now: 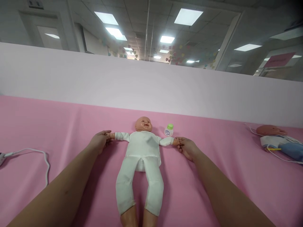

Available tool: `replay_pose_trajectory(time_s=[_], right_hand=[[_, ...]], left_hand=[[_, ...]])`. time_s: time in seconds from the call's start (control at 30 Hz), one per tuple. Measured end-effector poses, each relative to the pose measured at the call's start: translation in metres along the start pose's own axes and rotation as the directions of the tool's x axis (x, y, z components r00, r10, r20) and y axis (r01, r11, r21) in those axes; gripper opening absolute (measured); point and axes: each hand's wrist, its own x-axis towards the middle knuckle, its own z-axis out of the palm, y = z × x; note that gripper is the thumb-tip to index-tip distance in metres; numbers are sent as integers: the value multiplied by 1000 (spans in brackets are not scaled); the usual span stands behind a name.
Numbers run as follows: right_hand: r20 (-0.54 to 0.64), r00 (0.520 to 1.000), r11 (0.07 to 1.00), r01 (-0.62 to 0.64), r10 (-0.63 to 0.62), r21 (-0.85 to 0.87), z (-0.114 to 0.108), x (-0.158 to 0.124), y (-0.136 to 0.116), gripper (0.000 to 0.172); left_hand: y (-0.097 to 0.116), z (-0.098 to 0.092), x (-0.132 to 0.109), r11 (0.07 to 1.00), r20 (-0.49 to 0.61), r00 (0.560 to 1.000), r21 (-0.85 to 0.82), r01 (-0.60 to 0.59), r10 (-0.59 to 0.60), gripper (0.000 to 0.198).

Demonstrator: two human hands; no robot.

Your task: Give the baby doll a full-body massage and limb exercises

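A baby doll (pixel 143 148) in a white top and white trousers lies face up on the pink surface (pixel 94 189), its arms stretched out to both sides. My left hand (pixel 101 141) grips the doll's hand on the left of the view, fingers closed round it. On the other side my right hand (pixel 187 147) pinches the doll's other hand. A small clear bottle (pixel 169 130) with a green cap stands beside the doll's head, just above the sleeve near my right hand.
At the far right lies a second doll (pixel 281 142) in white and blue, with thin tubing round it. A white cable (pixel 44 154) runs across the left side. Behind the surface rises a white panel (pixel 146 85) with glass above.
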Motion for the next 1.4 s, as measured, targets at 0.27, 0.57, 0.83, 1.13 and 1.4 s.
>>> replay_pose_trajectory(time_s=[0.27,0.57,0.83,1.13,1.4], right_hand=[[164,986,995,-20,4,94,-6,-10,-6,23],[88,995,998,52,-53,22,-3,-5,-1,44],[-42,999,998,31,-33,-52,0,3,3,16],[364,931,998,-51,31,44,-23,-9,-6,38],[282,959,999,24,-13,-35,-12,-8,-3,33]], left_hand=[[-1,-4,-3,999,42,998,30,-42,41,45],[-3,-6,1,995,41,997,73,-60,57,36],[-7,-3,14,1000,-53,998,-14,18,-18,31],[-3,-3,2,1000,47,999,10,-27,27,40],[1,-1,-9,997,56,996,16,-70,69,36]])
